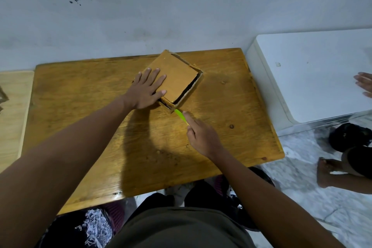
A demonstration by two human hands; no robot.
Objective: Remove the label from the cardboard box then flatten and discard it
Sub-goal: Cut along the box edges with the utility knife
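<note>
Left edge of frame: a pale wooden board lies beside the table. Lower left, under the table, a dark bag of shredded paper sits on the floor.

Centre: brown wooden table against a grey wall. The left hand lies flat, fingers straight and spread, pressing on the top panel of the cardboard box; nothing is curled round it, it only pins the box down. The box sits at centre-top of the frame, turned at an angle to the table edges, still in box form, top panel sunk slightly with a dark gap along its lower right side. No label is visible on the faces shown; cannot tell if one is on a hidden face.

Just right of centre: the right hand grips a green-handled cutter, index finger laid along its back. The tip meets the box's near corner; the blade itself is too small to make out.

Judgement: the step in hand looks like slitting a corner seam or tape, that is the flattening stage, or prying at a label edge. Next move calls for steady downward hold by the left hand, fingers kept out of the cutting line, and a shallow drag along the seam.

Right of frame: a white cabinet top, another person's hand on it, bare feet on the marble floor.
</note>
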